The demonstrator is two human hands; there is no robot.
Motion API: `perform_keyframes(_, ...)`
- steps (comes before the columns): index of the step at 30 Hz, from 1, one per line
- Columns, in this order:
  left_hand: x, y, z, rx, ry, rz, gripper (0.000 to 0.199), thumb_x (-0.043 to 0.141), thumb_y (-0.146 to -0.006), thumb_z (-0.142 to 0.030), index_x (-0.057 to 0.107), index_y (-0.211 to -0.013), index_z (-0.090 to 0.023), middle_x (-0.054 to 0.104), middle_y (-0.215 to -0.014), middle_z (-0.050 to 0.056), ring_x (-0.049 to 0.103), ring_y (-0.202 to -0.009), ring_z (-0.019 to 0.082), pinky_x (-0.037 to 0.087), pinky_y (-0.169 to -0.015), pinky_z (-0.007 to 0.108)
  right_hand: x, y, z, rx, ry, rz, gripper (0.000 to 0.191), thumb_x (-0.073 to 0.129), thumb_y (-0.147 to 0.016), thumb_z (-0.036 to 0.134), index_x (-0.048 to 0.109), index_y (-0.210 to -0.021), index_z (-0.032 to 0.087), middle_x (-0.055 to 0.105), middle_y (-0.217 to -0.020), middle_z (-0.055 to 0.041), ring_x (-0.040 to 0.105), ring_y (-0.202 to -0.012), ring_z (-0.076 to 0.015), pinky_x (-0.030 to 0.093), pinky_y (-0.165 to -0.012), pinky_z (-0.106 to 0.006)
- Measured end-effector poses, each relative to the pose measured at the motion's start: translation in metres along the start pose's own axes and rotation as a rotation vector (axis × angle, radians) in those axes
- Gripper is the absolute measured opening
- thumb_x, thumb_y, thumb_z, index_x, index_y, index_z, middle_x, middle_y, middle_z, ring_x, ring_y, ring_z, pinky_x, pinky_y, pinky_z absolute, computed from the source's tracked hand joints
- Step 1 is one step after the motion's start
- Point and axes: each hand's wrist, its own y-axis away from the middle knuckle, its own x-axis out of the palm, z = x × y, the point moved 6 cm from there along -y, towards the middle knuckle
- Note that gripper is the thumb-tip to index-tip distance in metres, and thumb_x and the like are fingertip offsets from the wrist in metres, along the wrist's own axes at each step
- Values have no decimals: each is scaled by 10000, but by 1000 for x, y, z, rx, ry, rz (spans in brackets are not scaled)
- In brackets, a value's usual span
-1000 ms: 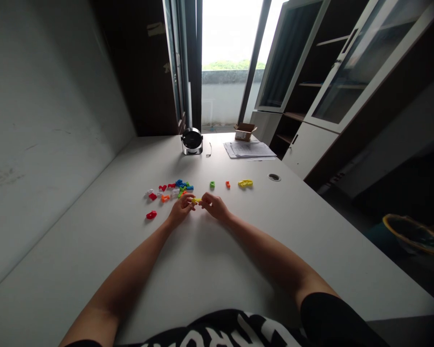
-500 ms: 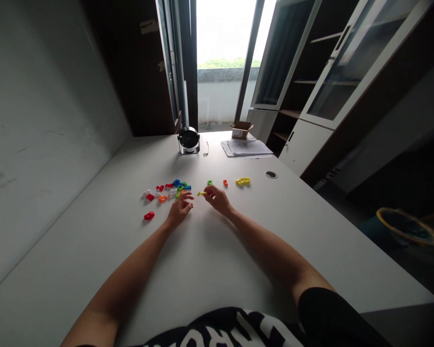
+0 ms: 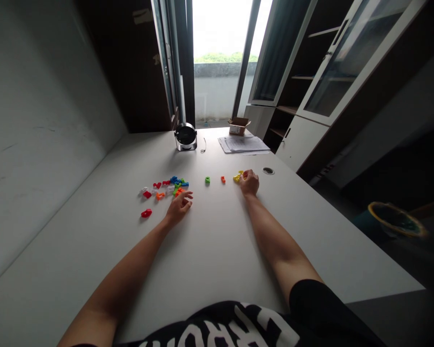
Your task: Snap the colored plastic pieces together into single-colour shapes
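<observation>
The right hand (image 3: 249, 183) has moved to, perhaps touching, the yellow pieces (image 3: 237, 177).

the tabletop (image 3: 210, 250) looks smooth, with a soft satin sheen. the small coloured pieces (image 3: 146, 213) look like moulded plastic. the round device's stand (image 3: 186, 148) has a glossy, metallic look, the open box (image 3: 238, 126) is matt cardboard, and the loose sheets (image 3: 246, 143) are paper. the cabinet door (image 3: 336, 72) holds shiny glass.

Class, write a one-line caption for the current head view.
Right hand at the yellow pieces, left hand beside the mixed coloured pieces on a white table.
</observation>
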Motion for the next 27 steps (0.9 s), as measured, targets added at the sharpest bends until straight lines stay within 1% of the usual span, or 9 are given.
perform_keyframes(7, 2, 1, -1, 7, -22, 18, 378, 580, -911, -274, 613, -1281, -203, 677, -1135, 89, 652, -840, 159, 566, -735, 306, 8, 1, -8, 66, 32, 45, 94, 577, -846, 243, 556, -934, 217, 631, -934, -82, 516, -904, -255, 397, -849, -353)
perform_keyframes(16, 3, 1, -1, 24, -43, 23, 355, 575, -905, -270, 631, -1249, -202, 683, -1127, 85, 649, -835, 159, 547, -711, 286, 10, 2, -10, 77, 65, 41, 115, 601, -822, 251, 534, -912, 226, 620, -914, -66, 526, -891, -252, 398, -810, -338)
perform_keyframes(27, 2, 2, -4, 28, -29, 19, 322, 576, -897, -288, 664, -1193, -196, 695, -1108, 92, 653, -848, 175, 561, -744, 317, 5, 5, -8, 113, 12, 86, 124, 576, -804, 261, 508, -902, 224, 599, -899, -64, 520, -871, -242, 403, -808, -337)
